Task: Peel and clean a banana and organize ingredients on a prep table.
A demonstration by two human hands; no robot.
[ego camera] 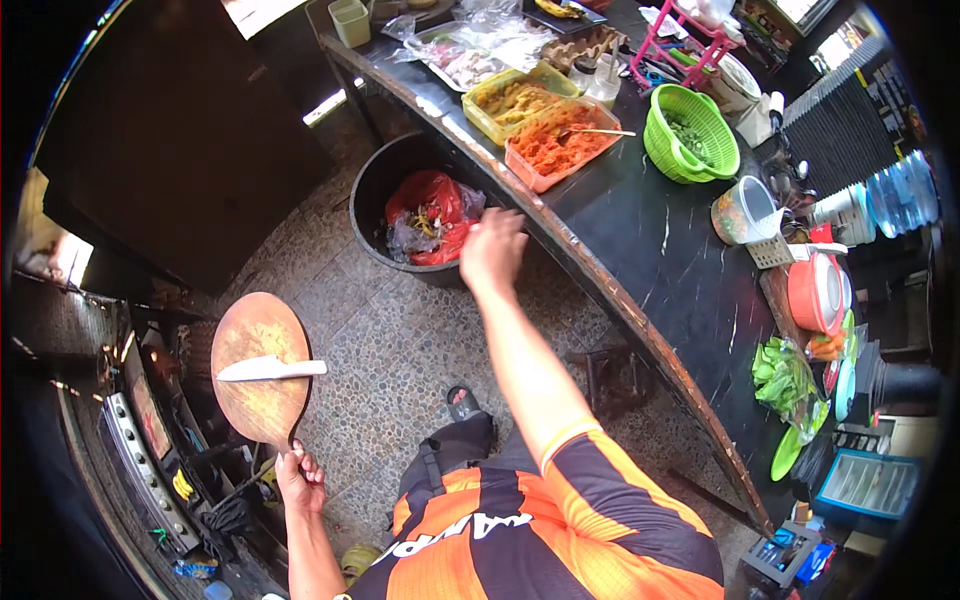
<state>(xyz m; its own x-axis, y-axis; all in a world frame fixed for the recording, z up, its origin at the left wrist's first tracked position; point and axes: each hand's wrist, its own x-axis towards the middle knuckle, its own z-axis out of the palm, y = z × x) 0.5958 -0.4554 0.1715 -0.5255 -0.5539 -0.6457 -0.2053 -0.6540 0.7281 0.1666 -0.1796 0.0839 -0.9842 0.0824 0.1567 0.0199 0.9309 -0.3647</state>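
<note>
My left hand (300, 474) grips the handle of a round wooden cutting board (259, 322), held out level at the left. A kitchen knife (270, 368) with a pale blade and white handle lies across the board. My right hand (493, 251) is blurred beside the near right rim of a black bin (360, 202), close to the table's edge; whether its fingers hold anything is unclear. Inside the bin lie a red plastic bag (439, 191), clear plastic and food scraps.
A long dark table (645, 247) with a worn wooden edge runs along my right. On it stand a container of red paste (559, 146), a yellowish container (517, 97), a green basket (686, 135) and bagged leafy greens (784, 379). A gas stove (146, 465) stands at left.
</note>
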